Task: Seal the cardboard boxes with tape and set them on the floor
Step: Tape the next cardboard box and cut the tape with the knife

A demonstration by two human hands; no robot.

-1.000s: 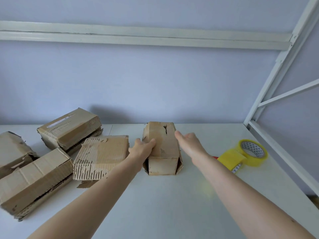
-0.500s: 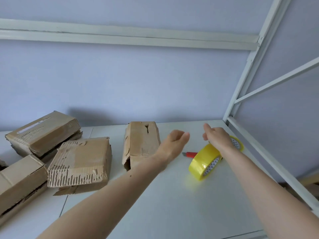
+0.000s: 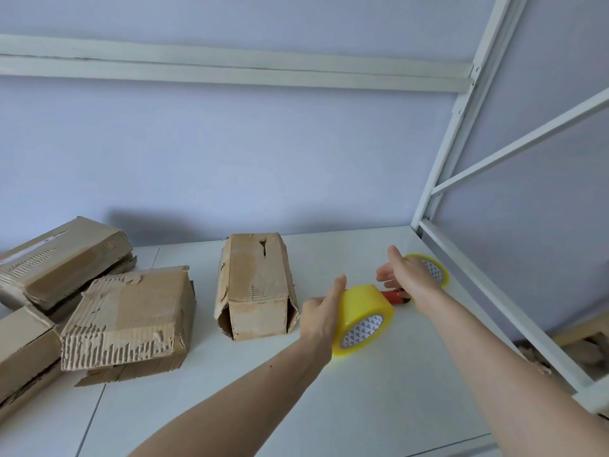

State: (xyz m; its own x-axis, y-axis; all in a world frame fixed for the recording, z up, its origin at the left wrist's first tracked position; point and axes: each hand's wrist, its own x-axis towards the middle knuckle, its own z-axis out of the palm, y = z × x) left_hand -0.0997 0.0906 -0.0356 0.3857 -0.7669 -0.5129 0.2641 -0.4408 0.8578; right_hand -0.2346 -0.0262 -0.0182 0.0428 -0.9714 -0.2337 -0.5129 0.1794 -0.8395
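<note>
The right hand (image 3: 407, 278) covers most of the red cutter (image 3: 392, 296) and part of the far tape roll (image 3: 433, 270). At nine o'clock, two boxes (image 3: 23, 351) run off the frame's edge.

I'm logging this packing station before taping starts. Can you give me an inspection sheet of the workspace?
Surface: white table, bare in front.
Job's things: worn centre box, near end flaps gaping; three more boxes crowded at left, torn. Near tape roll on edge; second tape roll lying behind the right hand.
Clutter: red tool, partly hidden.
Hands: left hand against the near roll, grip unclear; right hand open above the red tool.
Cables: nothing seen.
Surroundings: white metal frame, pale wall.
</note>
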